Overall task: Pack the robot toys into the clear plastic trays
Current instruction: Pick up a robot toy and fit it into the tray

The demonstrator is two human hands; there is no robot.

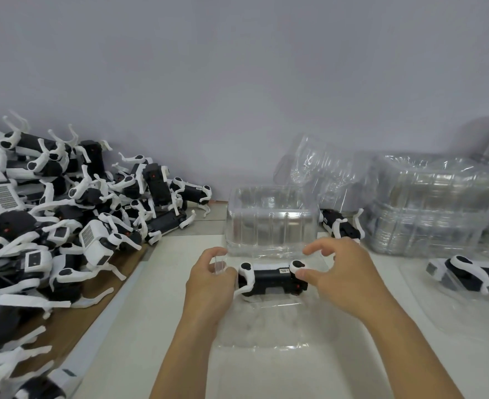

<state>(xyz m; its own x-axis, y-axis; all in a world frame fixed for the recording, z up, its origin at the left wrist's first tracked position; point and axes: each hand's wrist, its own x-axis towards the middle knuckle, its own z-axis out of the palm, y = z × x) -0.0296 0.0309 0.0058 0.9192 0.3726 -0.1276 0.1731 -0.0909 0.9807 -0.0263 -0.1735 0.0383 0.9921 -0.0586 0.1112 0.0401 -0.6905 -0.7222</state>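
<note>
While both hands close on the toy [272, 279], the left hand [208, 279] curls round its rear end and the right hand [344, 272] thumb presses its front, fingers arched above. Black body, white legs, it lies in the open tray [266, 329]; its small white label is unreadable. Toy pile [64, 211] lies left.

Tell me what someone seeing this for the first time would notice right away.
The big heap of black-and-white robot toys piled at the left against the wall stands out first. In the middle, the left hand and the right hand hold one robot toy over a clear plastic tray, its lid raised behind. Stacked clear trays fill the right.
</note>
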